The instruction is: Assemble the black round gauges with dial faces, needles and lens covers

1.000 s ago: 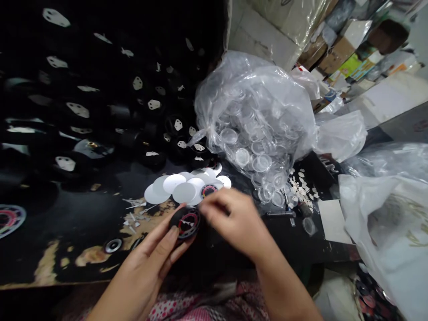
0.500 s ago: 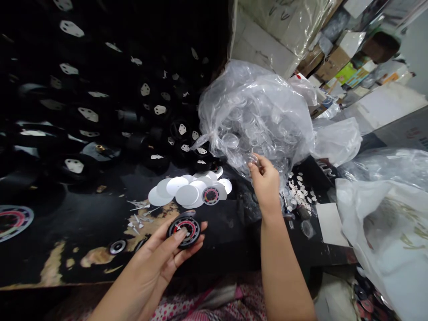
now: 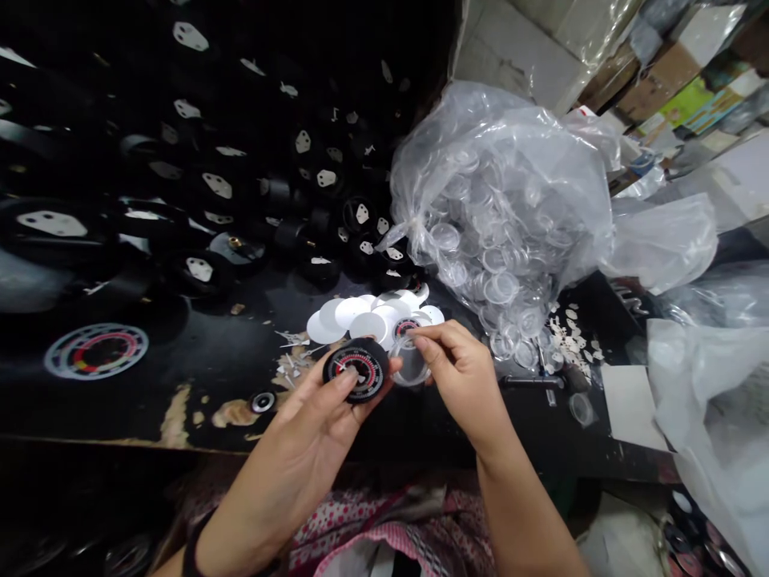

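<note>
My left hand [image 3: 312, 425] grips a small round black gauge [image 3: 356, 369] with a red and white dial, face up, above the black worktable [image 3: 180, 377]. My right hand [image 3: 465, 377] pinches a clear round plastic lens [image 3: 409, 362] right beside the gauge's right edge, touching or nearly touching it. Just behind both hands lies a fan of white round discs [image 3: 360, 316] with one printed dial among them. The big clear bag of lenses [image 3: 498, 200] stands behind and to the right of my right hand.
Many black gauge housings [image 3: 240, 200] are heaped at the back left. A larger printed dial [image 3: 96, 351] lies at the left. Small white pointers [image 3: 570, 336] and a white card [image 3: 630, 405] lie right of the bag. More plastic bags [image 3: 714, 385] and cardboard boxes [image 3: 661, 72] fill the right side.
My right hand has come back from the lens bag with a clear lens and brought it down beside the gauge. The left hand has lifted the gauge slightly towards it.
</note>
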The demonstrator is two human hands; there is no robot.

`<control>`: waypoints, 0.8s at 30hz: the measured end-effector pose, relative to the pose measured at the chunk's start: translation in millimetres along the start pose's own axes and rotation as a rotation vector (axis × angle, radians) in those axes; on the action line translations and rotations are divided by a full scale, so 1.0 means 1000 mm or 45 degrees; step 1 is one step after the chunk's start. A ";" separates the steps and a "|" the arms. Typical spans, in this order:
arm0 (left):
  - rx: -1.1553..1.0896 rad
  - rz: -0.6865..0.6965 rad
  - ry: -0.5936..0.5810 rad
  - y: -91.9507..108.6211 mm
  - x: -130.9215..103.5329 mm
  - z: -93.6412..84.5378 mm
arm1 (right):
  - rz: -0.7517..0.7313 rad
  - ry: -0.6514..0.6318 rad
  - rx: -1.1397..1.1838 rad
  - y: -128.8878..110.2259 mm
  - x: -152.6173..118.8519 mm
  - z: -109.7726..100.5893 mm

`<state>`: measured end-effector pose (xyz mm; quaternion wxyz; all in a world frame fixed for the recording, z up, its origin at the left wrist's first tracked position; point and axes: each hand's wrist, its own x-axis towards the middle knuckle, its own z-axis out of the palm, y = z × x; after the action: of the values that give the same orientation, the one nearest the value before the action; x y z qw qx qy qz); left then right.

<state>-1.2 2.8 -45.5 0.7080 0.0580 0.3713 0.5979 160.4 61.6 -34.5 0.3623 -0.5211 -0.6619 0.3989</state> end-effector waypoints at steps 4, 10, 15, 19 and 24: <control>-0.074 -0.064 0.061 -0.001 0.001 -0.002 | 0.216 -0.077 0.173 0.005 -0.002 -0.004; 0.000 -0.104 0.063 -0.006 0.005 -0.007 | 0.199 0.169 0.012 0.013 -0.001 -0.014; 0.202 -0.215 -0.028 0.001 -0.004 -0.005 | 0.271 0.159 0.112 0.016 0.001 -0.014; 0.178 -0.165 0.055 0.008 -0.012 -0.010 | 0.029 0.232 -0.034 0.004 -0.006 -0.004; 0.047 -0.245 0.151 0.006 -0.010 -0.008 | -0.690 0.056 -0.553 -0.011 -0.020 0.017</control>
<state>-11.3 -7.5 -43.5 0.7379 -0.0004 0.4272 0.5226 144.2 38.1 -32.8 0.3497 -0.3999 -0.8377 0.1268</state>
